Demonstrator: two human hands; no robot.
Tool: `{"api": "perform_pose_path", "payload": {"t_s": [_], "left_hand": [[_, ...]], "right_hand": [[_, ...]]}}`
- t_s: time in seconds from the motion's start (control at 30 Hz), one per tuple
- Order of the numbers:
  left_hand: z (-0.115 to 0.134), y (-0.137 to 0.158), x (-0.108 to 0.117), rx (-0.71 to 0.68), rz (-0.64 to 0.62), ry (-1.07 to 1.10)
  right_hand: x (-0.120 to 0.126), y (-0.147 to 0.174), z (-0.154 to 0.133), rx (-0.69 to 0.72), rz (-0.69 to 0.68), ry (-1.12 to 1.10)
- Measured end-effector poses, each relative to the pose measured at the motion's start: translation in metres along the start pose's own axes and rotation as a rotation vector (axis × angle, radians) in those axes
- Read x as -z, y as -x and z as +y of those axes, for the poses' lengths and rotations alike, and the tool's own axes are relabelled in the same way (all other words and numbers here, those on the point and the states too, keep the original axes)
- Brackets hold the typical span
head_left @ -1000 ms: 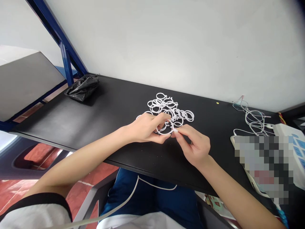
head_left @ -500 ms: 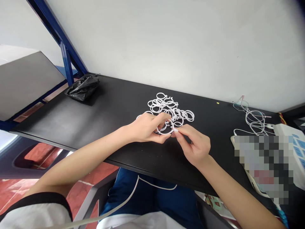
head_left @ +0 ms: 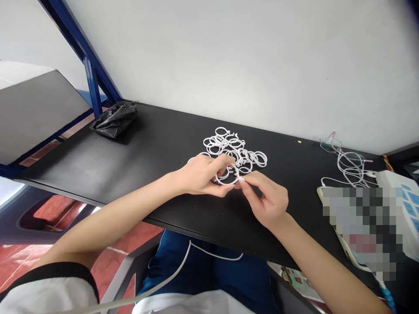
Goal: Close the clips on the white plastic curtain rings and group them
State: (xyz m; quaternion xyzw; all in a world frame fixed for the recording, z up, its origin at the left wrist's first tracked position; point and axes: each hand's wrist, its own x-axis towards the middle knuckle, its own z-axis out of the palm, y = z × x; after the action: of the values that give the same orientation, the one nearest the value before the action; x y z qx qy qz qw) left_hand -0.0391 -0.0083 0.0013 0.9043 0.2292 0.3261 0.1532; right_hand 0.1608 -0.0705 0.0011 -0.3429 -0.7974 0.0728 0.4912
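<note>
Both hands work on one white plastic ring (head_left: 225, 183) with a small clip end, just above the black desk. My left hand (head_left: 204, 174) is closed round its left side, thumb below and fingers above. From the right, my right hand (head_left: 266, 196) pinches the ring's clip end between thumb and forefinger. Right behind the hands lies a loose pile of similar white rings (head_left: 234, 141), several of them overlapping. Part of another ring shows behind my left hand, mostly hidden by it.
A crumpled black plastic bag (head_left: 114, 120) lies at the desk's far left. On the right are eyeglasses (head_left: 330, 145), a coiled white cable (head_left: 352, 168), a blurred-out phone-like object (head_left: 360, 231) and a white box (head_left: 389, 185). The black desk (head_left: 157, 131) meets a white wall behind.
Almost nothing differs. Both hands keep their hold on the white ring, with only a very slight shift of my right hand.
</note>
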Motion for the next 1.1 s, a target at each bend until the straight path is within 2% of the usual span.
{"api": "perform_pose_path", "payload": {"t_s": [0.53,0.7,0.87,1.1], "left_hand": [[0.000,-0.001,0.002,-0.018,-0.019,-0.004],[-0.005,-0.003,0.008,-0.073,0.029,-0.176],[-0.023,-0.007,0.026,0.020,-0.013,-0.423],[-0.051,-0.004,0.056,0.291,-0.117,-0.544]], "right_hand": [[-0.001,-0.001,-0.003,-0.011,0.025,-0.029],[-0.002,-0.001,0.000,-0.093,0.059,0.027],[-0.004,-0.001,0.004,-0.219,0.094,0.057],[-0.005,-0.001,0.004,-0.202,0.096,0.056]]}}
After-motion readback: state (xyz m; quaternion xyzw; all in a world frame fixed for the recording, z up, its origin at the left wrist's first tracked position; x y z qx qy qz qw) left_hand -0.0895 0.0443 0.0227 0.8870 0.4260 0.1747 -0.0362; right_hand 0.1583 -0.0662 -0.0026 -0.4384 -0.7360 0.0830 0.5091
